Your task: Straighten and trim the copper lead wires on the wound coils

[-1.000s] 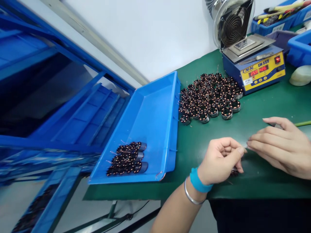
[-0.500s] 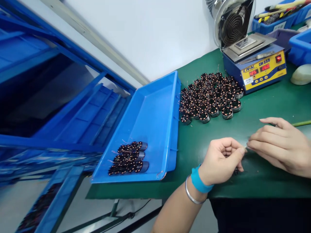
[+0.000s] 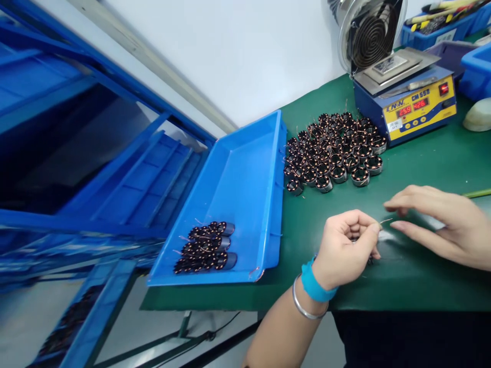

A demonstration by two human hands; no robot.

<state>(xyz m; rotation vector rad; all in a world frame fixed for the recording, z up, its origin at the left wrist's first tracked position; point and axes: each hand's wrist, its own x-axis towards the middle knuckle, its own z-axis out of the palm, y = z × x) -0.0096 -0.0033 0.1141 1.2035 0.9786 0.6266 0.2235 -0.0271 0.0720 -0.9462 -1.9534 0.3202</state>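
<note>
My left hand [image 3: 345, 250] rests curled on the green mat [image 3: 422, 158] near the front edge. It is closed round a small dark coil, of which only a little shows under the fingers. A thin wire end sticks out past the thumb. My right hand [image 3: 441, 225] hovers just to the right of it with its fingers stretched out and apart, the tips a short way from the wire. A dense cluster of copper-wound coils [image 3: 333, 151] lies on the mat behind the hands.
A blue tray [image 3: 245, 179] overhangs the table's left edge, with three rows of coils [image 3: 205, 253] at its near end. A blue and yellow heater unit [image 3: 406, 97] and a fan [image 3: 368, 30] stand at the back. Blue bins [image 3: 475, 66] are at the right, a blue rack [image 3: 95, 168] at the left.
My right hand has let go of the wire end it was pinching and has drawn slightly away, its fingers spreading. My left hand has stayed closed on the coil.
</note>
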